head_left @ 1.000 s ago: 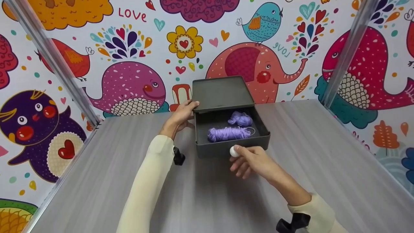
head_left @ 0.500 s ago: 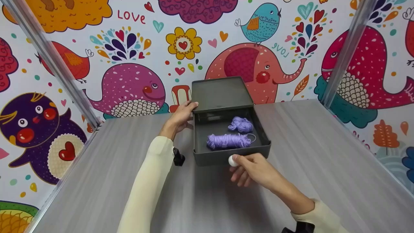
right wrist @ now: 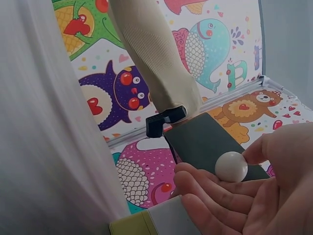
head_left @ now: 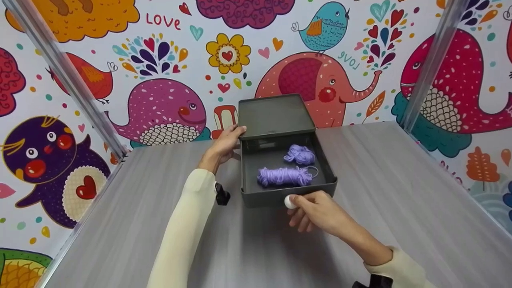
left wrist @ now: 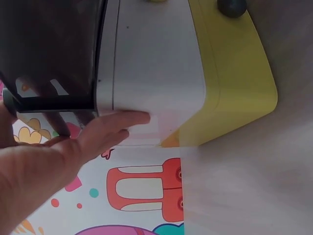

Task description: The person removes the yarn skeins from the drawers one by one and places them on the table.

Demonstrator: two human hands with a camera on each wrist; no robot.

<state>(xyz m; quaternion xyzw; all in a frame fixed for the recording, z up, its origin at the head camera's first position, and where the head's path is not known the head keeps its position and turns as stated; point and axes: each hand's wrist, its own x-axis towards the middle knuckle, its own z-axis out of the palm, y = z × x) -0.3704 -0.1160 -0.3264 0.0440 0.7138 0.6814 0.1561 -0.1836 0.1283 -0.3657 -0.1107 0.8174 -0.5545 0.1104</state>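
A small drawer cabinet point(head_left: 276, 116) with a dark grey top stands at the middle back of the table. Its grey top drawer point(head_left: 250, 198) is pulled out toward me. Inside lie a long lilac yarn skein point(head_left: 284, 176) with a loop at its right end and a smaller lilac yarn bundle point(head_left: 301, 155). My right hand point(head_left: 324, 214) pinches the round white knob point(right wrist: 231, 167) between thumb and fingers. My left hand point(head_left: 227, 143) holds the cabinet's left side, thumb over the top edge. In the left wrist view, its fingers point(left wrist: 122, 119) lie along the side.
Below the grey drawer, the left wrist view shows a white tier point(left wrist: 151, 58) and a yellow tier point(left wrist: 239, 68) with a dark knob point(left wrist: 232, 7). A grey wood-grain table point(head_left: 132, 224) spreads around the cabinet. Patterned walls and metal posts point(head_left: 432, 64) enclose it.
My right hand has drawn the top drawer farther out toward me, exposing more of its inside. The yarn came along with it. My left hand stays at the cabinet's side.
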